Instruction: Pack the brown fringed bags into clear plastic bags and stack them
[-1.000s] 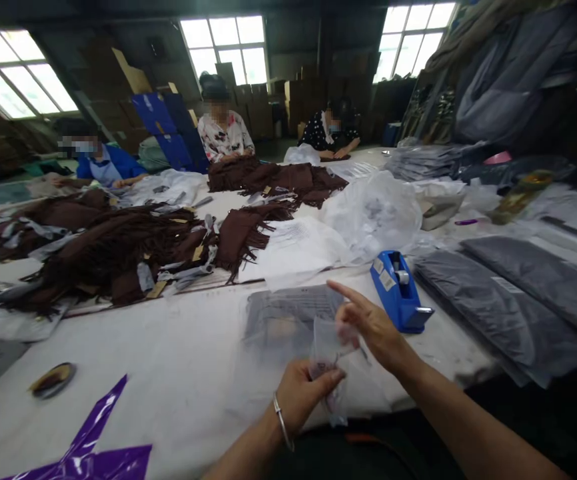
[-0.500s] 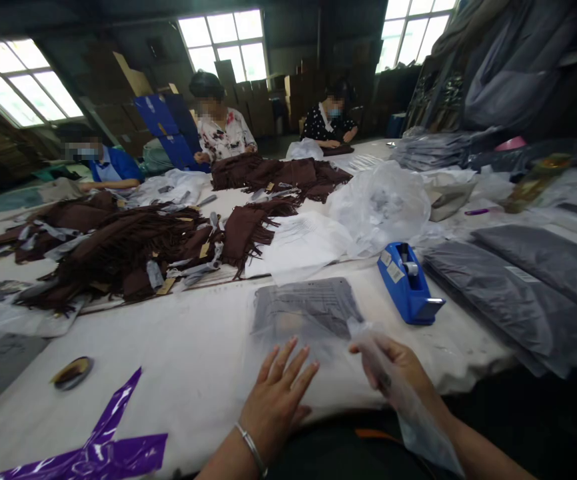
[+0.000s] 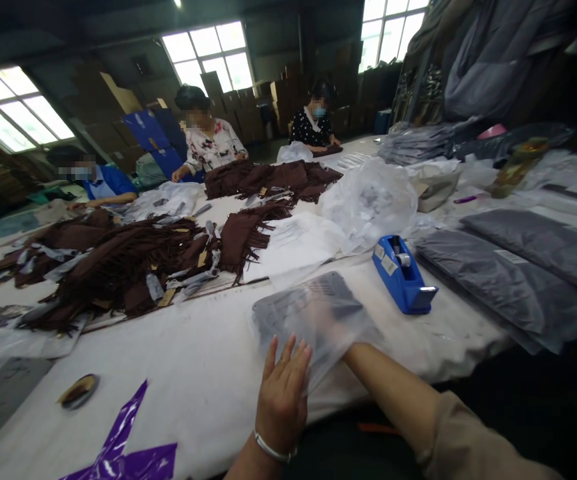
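A translucent plastic bag (image 3: 363, 327) with a flat grey piece (image 3: 278, 310) in it lies near the table's front edge. My left hand (image 3: 283, 387) rests on the bag's near edge, its fingers stretched out. Through the film I see my right hand (image 3: 324, 310) blurred inside the bag, reaching over the grey piece; its fingers look extended. Right of the bag stands a blue tape dispenser (image 3: 402, 277).
Brown fringed scarves (image 3: 133, 260) with tags are heaped across the table. Grey bagged packages (image 3: 498, 280) lie at right, beside a large clear bag (image 3: 373, 200). A tape roll (image 3: 79, 392) and purple tape (image 3: 128, 440) are at front left. Three people sit opposite.
My right hand has gone from beside the bag, where it held clear film, into the bag. My left hand has turned more upright at the bag's edge.
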The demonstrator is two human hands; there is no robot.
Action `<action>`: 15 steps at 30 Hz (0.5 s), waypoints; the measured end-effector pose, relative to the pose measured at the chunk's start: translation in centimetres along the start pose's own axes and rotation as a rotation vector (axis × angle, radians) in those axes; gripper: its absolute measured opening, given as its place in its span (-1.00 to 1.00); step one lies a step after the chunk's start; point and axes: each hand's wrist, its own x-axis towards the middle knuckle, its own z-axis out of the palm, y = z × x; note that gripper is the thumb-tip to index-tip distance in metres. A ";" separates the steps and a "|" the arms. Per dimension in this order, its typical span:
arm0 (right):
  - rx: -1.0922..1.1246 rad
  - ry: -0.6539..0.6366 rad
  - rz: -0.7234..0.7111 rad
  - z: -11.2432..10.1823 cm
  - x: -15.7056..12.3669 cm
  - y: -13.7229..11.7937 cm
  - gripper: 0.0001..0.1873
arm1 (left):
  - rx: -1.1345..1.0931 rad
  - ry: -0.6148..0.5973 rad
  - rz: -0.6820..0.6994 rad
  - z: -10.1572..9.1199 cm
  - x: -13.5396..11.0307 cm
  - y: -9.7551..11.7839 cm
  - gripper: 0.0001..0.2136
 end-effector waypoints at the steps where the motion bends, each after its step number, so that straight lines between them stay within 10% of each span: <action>1: -0.039 0.005 -0.017 0.0 -0.3 0.6 -0.56 | 0.017 -0.053 -0.007 -0.2 -0.8 0.0 -0.47; 8: -0.351 -0.269 -0.298 0.7 -5.4 4.9 -0.40 | 0.145 -0.161 -0.032 -0.3 -7.0 -2.3 -0.34; 15: -0.419 -0.218 -0.379 0.8 -6.9 5.3 -0.48 | 0.234 -0.167 -0.070 -2.2 -8.8 -3.8 -0.37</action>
